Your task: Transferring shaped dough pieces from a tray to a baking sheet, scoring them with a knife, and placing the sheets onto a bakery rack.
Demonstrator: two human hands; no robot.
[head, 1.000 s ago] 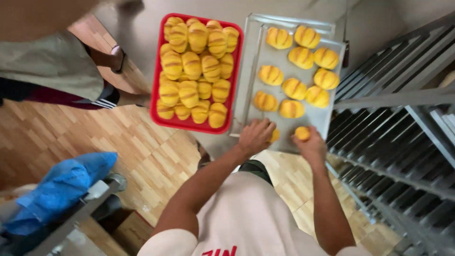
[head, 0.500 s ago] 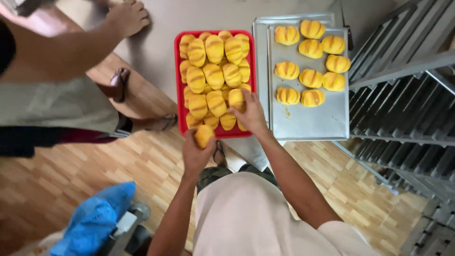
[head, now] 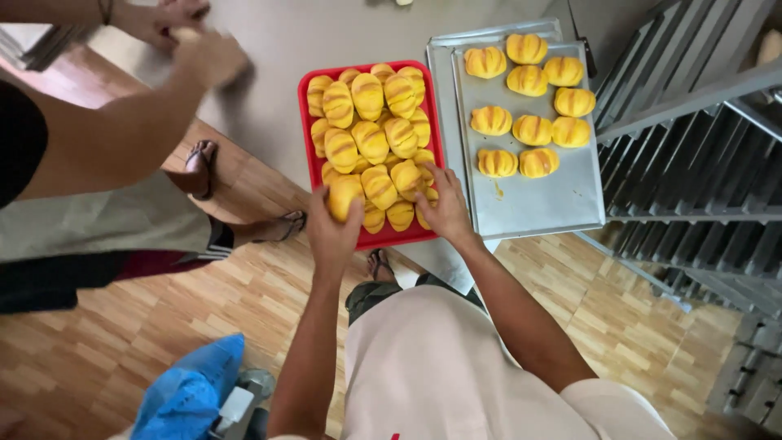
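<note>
Holding a yellow bun (head: 344,195) in a closed grip, the left hand (head: 332,230) hovered at the near edge of the red tray (head: 307,122) on the grey worktop (head: 277,65). The right hand (head: 446,208) rested its curled fingers on buns at the tray's near right corner; whether it gripped one could not be told. Just beside lay a metal baking sheet (head: 562,195) with more buns. A co-worker's hands (head: 191,37) worked at the far left.

Person's own bare arms, both extended forward from short white sleeves and converging: left hand (head: 332,232) with fingers curled closed in a grasp, right hand (head: 446,208) palm-down, fingers spread and bent.
</note>
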